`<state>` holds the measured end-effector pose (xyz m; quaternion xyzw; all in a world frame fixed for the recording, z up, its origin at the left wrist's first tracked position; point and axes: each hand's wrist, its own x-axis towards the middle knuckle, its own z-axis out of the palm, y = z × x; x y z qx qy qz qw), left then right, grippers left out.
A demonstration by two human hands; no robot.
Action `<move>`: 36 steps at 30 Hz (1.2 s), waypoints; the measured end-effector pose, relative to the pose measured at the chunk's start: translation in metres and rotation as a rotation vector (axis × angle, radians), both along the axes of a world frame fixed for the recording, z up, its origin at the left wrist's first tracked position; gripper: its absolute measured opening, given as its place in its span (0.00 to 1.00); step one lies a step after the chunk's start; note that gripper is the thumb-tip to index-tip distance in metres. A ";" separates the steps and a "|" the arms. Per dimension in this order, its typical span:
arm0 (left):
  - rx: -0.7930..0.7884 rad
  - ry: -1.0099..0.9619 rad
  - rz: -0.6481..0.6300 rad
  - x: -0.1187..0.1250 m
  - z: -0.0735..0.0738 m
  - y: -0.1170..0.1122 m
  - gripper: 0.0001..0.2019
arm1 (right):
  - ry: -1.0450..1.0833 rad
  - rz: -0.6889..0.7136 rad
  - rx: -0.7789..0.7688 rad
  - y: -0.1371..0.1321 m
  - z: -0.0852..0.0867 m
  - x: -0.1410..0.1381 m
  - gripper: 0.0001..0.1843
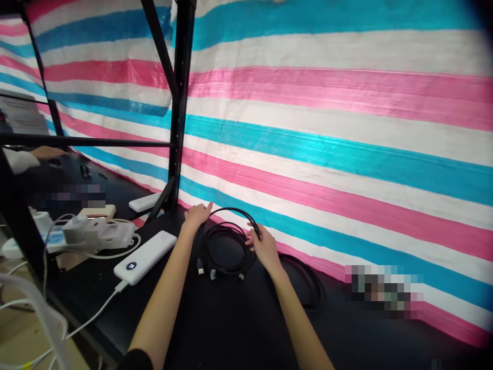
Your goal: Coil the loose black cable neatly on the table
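Note:
A coil of black cable [225, 246] lies on the black tabletop [231, 318], with several plug ends pointing toward me. My left hand [196, 215] rests on the coil's far left side, fingers stretched out flat. At the coil's right side, my right hand [262, 245] has its fingers curled around the cable loops. A second black cable loop [308, 280] lies just right of my right wrist.
A white power bank [146, 257] with a white lead lies left of my left arm. Chargers and a power strip [88, 231] sit farther left. A black rack post [179, 103] stands behind the coil. Another person's hand [46, 152] is at far left. A striped tarp [346, 128] backs the table.

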<state>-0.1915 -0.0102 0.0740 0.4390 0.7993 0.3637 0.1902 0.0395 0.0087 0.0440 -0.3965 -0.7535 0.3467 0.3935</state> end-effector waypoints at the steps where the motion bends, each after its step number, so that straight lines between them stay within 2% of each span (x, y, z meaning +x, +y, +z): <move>1: -0.067 -0.057 0.002 -0.008 -0.010 0.002 0.18 | -0.034 -0.028 0.019 0.002 0.001 0.001 0.16; 4: -0.235 -0.224 -0.030 -0.019 -0.035 0.008 0.18 | -0.147 -0.128 0.063 0.007 -0.001 -0.001 0.14; 6: -0.300 -0.311 -0.059 -0.019 -0.047 0.013 0.18 | -0.210 -0.183 0.081 0.008 -0.004 -0.005 0.16; 9: -0.335 -0.401 -0.096 -0.013 -0.056 0.017 0.18 | -0.272 -0.226 0.091 0.004 -0.010 -0.012 0.28; 12: -0.314 -0.461 -0.129 -0.008 -0.054 0.015 0.18 | -0.414 -0.249 0.092 -0.004 -0.014 -0.015 0.39; 14: -0.263 -0.502 -0.176 -0.005 -0.046 0.011 0.18 | -0.519 -0.260 0.079 -0.011 -0.013 -0.015 0.40; 16: -0.177 -0.540 -0.244 -0.001 -0.030 0.006 0.17 | -0.505 -0.232 0.053 -0.018 -0.009 -0.015 0.40; 18: -0.066 -0.564 -0.316 0.006 -0.009 0.000 0.16 | -0.339 -0.103 -0.034 -0.025 -0.002 -0.016 0.37; 21: 0.057 -0.583 -0.430 0.030 0.025 -0.011 0.21 | 0.012 0.257 -0.241 -0.037 0.011 -0.022 0.29; 23: 0.092 -0.583 -0.492 0.050 0.041 -0.018 0.22 | 0.169 0.427 -0.292 -0.046 0.019 -0.027 0.22; 24: 0.097 -0.576 -0.513 0.059 0.046 -0.021 0.22 | 0.212 0.453 -0.299 -0.049 0.022 -0.029 0.18; 26: 0.095 -0.549 -0.517 0.069 0.051 -0.024 0.21 | 0.257 0.422 -0.336 -0.055 0.029 -0.031 0.10; 28: 0.078 -0.501 -0.466 0.066 0.048 -0.023 0.21 | 0.301 0.360 -0.414 -0.057 0.035 -0.028 0.09; 31: 0.006 -0.404 -0.314 0.042 0.030 -0.013 0.19 | 0.335 0.315 -0.498 -0.058 0.048 -0.014 0.11; 34: -0.113 -0.310 -0.161 0.014 0.004 -0.003 0.17 | 0.240 0.351 -0.475 -0.060 0.061 0.004 0.09; 36: -0.182 -0.254 -0.108 0.000 -0.011 0.002 0.17 | 0.175 0.386 -0.411 -0.061 0.066 0.013 0.08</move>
